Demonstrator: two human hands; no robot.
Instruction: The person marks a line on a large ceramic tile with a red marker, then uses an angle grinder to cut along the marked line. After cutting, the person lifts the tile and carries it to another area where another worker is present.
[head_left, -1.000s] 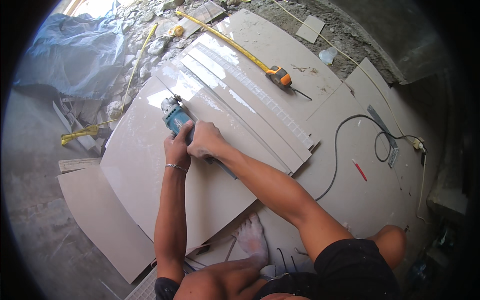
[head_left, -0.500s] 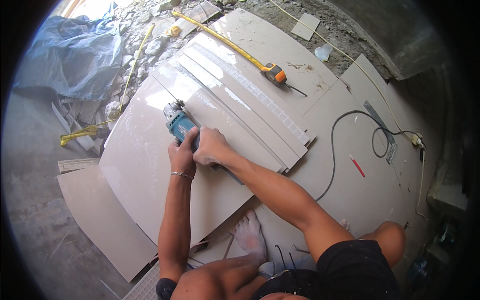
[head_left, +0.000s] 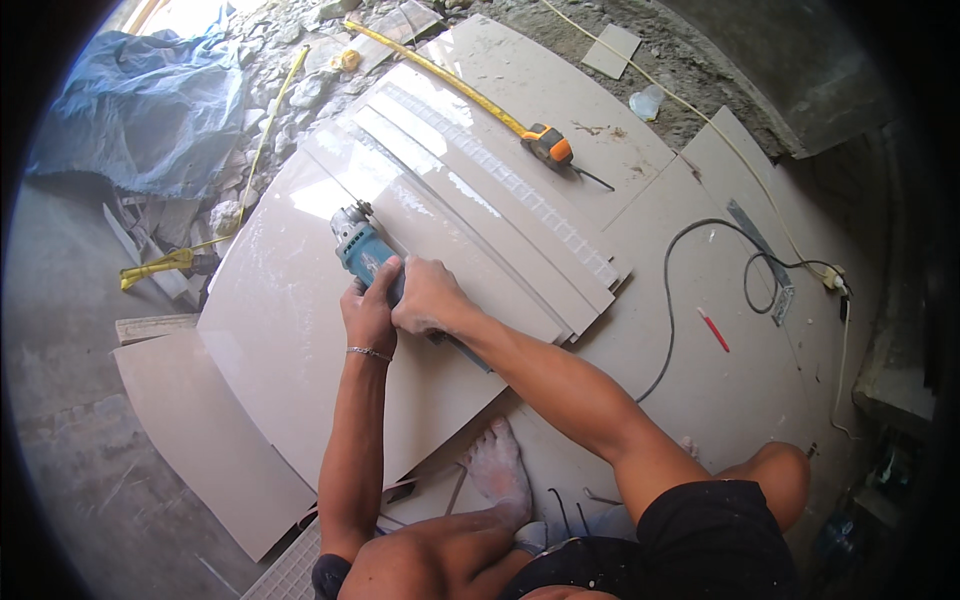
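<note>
A teal angle grinder [head_left: 362, 245] sits at a scored line on a large pale tile [head_left: 270, 300], its disc at the upper end of the tool. My left hand [head_left: 368, 312] is closed on the grinder's body, thumb on top. My right hand [head_left: 430, 292] grips its rear part from the right, just beside my left hand. Narrow tile strips [head_left: 500, 230] lie stacked to the right of the cut. An orange-and-black tape measure [head_left: 550, 145] lies beyond them with its yellow blade [head_left: 430, 65] extended.
A grey cable loops over tiles [head_left: 640, 260] on the right, near a red marker [head_left: 714, 330], a metal square [head_left: 778, 290] and a plug [head_left: 835, 280]. Blue sheeting [head_left: 130, 120] and rubble [head_left: 300, 100] lie at upper left. My bare foot [head_left: 500, 465] rests below the tile.
Both hands and the grinder have moved a short way down and to the right along the scored line. My grip looks the same.
</note>
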